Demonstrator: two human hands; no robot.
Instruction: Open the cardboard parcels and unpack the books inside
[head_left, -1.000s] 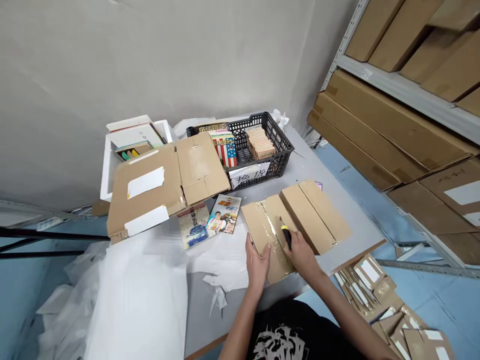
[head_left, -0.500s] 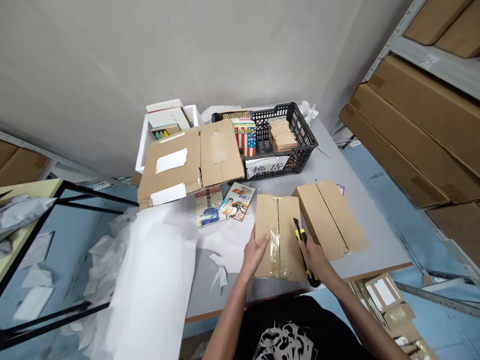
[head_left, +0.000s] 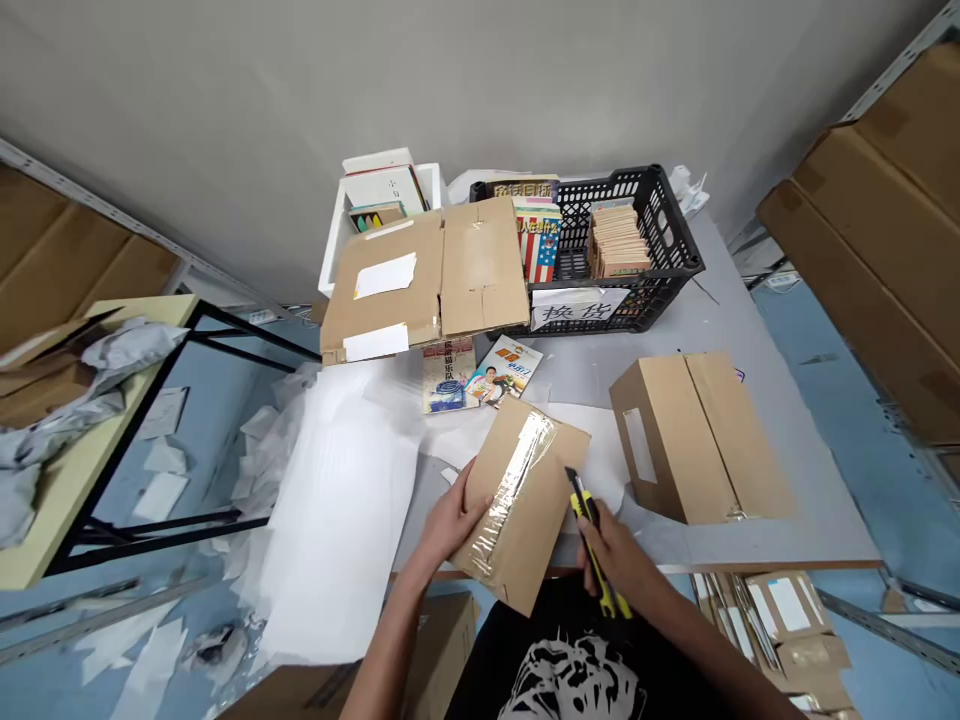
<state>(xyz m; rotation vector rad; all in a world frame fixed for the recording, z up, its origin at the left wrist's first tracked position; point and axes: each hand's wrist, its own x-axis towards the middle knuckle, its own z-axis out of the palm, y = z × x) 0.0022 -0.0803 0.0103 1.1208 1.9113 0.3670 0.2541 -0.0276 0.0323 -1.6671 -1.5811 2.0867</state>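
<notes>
The left hand (head_left: 450,515) pinches the left side of a taped cardboard box (head_left: 551,500), thumb on the upper face and the other fingers mostly hidden past the edge. The box sits tilted at the front of the worktop (head_left: 814,510), its near corner reaching beyond the front edge, with glossy clear tape running lengthwise down its face. The right hand (head_left: 619,560) has its fingers wrapped around a yellow-and-black utility knife (head_left: 600,575), blade pointing up and away beside the box's right edge; whether the tip touches the cardboard is hard to tell from this angle. Right of the knife rests a second cardboard box (head_left: 697,430) with a white label on its side. Beyond the held box lie two books (head_left: 504,370), one overlapping the other, in front of flattened cardboard (head_left: 480,270) and a black plastic crate (head_left: 675,272) containing more books. White foam sheeting (head_left: 337,500) drapes at the left.
</notes>
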